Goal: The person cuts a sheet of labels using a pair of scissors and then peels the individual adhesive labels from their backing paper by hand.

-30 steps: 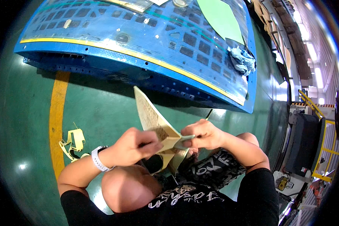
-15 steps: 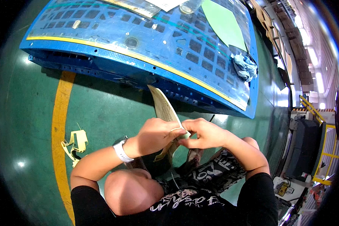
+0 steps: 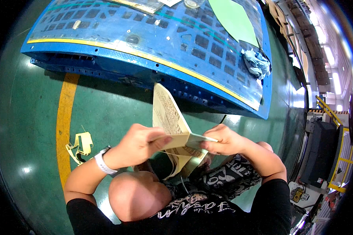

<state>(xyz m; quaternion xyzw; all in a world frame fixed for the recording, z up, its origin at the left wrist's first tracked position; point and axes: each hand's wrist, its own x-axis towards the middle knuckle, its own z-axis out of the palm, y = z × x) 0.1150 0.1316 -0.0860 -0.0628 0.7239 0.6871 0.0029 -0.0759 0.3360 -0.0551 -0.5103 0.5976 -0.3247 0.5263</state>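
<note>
While held between both hands, cream perforated strip (image 3: 169, 113).

Single head-worn fisheye view, looking steeply down, close over the lap, green floor (image 3: 27, 129) beyond

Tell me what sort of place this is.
Probably a factory or workshop floor: green painted floor with a yellow line, a large blue perforated panel, and yellow-railed machinery at the right.
</note>
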